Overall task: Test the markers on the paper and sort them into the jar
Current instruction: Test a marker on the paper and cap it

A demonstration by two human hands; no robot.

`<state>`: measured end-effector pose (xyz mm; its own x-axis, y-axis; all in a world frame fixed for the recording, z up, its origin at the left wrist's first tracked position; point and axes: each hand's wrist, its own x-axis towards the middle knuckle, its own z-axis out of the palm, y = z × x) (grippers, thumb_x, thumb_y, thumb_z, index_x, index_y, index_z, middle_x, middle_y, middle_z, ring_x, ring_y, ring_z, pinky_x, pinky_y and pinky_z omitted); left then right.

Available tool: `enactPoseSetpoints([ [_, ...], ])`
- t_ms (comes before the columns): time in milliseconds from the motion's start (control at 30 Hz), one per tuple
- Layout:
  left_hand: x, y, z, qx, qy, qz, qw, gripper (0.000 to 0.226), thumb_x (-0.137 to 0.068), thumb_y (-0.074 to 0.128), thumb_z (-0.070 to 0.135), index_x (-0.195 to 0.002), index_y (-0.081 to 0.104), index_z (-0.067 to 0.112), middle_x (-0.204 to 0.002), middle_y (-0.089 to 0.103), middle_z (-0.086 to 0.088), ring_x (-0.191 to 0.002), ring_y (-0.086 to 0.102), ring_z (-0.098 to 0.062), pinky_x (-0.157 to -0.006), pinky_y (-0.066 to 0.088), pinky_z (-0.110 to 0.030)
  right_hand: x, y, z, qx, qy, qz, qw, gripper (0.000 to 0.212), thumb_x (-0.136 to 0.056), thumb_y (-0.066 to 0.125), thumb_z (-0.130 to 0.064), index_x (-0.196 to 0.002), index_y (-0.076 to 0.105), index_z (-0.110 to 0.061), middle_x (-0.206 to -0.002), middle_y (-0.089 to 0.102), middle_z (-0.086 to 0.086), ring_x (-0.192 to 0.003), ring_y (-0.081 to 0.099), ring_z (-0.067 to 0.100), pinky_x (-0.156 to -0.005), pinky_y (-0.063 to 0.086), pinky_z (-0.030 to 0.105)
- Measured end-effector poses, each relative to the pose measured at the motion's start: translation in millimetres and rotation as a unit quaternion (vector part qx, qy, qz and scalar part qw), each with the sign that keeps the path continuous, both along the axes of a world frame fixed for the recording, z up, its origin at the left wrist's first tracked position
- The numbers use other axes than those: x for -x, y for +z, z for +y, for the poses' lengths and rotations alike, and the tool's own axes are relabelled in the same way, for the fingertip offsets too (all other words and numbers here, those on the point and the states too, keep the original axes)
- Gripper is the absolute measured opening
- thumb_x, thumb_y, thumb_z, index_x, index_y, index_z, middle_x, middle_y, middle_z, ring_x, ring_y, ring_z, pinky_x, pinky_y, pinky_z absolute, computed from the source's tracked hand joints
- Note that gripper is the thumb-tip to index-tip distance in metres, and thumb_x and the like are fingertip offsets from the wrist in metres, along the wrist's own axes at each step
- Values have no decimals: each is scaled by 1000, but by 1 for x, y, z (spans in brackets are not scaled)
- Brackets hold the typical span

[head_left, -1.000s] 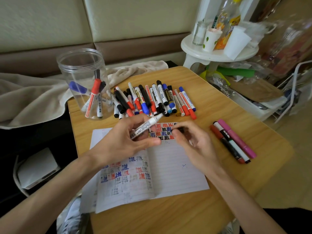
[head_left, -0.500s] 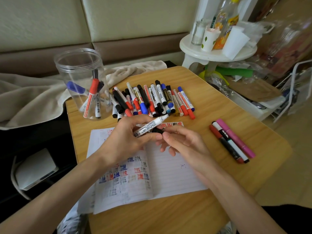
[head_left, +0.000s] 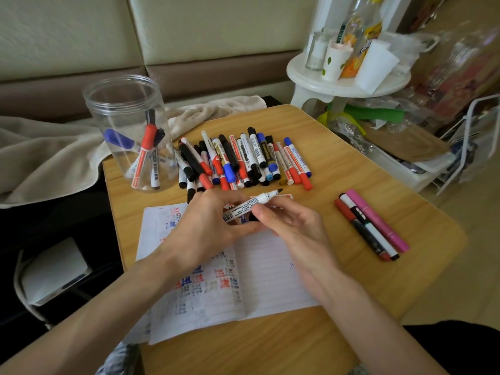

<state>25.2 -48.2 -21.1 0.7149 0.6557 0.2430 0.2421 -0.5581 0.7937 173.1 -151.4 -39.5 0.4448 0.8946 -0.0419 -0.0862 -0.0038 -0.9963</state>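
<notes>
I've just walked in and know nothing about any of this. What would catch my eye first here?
A heap of markers in red, blue and black lies across the back of the wooden table, with a clear jar at its left holding a few more. In front of the heap, the left hand and the right hand together hold an uncapped white marker over a lined paper covered in coloured test scribbles.

Beige blanket (head_left: 48,158) at left; paper cup (head_left: 334,62) on white stool (head_left: 305,77).
</notes>
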Motion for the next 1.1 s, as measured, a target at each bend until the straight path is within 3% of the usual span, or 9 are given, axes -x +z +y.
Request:
enactPoseSetpoints([
  [133,-1,-6,4,-7,0,34,999,26,-78,82,46,-99,75,33,-82,72,9,-70,66,-14,-67,55,-42,-2,7,4,-7,-14,48,999,34,-80,85,-38,-107,79,-19,-108,78,-2,-104,70,10,-88,50,23],
  [200,0,-8,6,4,12,43,999,21,-79,85,39,-95,74,32,-84,71,9,-74,66,-13,-69,57,-41,-13,13,7,-19,-50,102,993,40,-80,80,-43,-110,76,-17,-115,78,0,-110,68,14,-94,46,33],
  [267,1,-8,8,24,17,40,999,17,-80,85,34,-92,73,32,-91,73,13,-79,70,-7,-72,60,-35,-28,19,7,-43,-89,153,983,34,-92,70,-31,-119,70,-10,-117,78,5,-108,70,17,-97,47,36],
  [367,2,-7,7,66,16,25,997,15,-84,83,26,-93,72,26,-98,75,14,-78,74,-6,-73,62,-32,-43,23,2,-62,-142,181,971,39,-98,67,-23,-134,61,-12,-110,79,9,-98,74,18,-88,55,32],
  [467,1,-5,4,86,16,21,996,15,-86,80,25,-92,67,22,-93,76,10,-68,74,-12,-67,62,-33,-48,20,-3,-48,-154,132,978,31,-101,65,-25,-132,62,-20,-106,79,10,-93,75,18,-77,59,28],
  [634,2,-3,2,78,25,20,996,13,-87,78,32,-93,68,25,-93,75,12,-60,71,-14,-60,59,-30,-53,16,-6,-57,-109,130,984,28,-109,49,-19,-128,68,-14,-119,76,12,-100,74,23,-79,57,27],
  [767,2,-2,1,84,39,8,996,17,-90,73,33,-94,66,18,-95,74,12,-57,70,-14,-56,58,-35,-55,10,-4,-22,-90,72,993,14,-102,60,-10,-113,67,-5,-118,77,8,-106,75,25,-85,52,33],
  [900,3,-3,1,107,28,-12,994,18,-91,75,26,-92,61,14,-97,76,7,-59,73,-19,-58,60,-52,-52,0,0,11,-137,3,990,26,-99,69,-27,-115,72,-7,-99,79,7,-83,74,21,-71,52,30],
  [1100,7,-4,7,56,29,-9,998,22,-84,75,46,-88,64,27,-86,72,6,-52,60,-17,-49,56,-42,-50,-10,4,48,-141,-86,985,14,-98,70,-20,-92,73,-8,-72,70,4,-65,64,12,-66,50,29],
])
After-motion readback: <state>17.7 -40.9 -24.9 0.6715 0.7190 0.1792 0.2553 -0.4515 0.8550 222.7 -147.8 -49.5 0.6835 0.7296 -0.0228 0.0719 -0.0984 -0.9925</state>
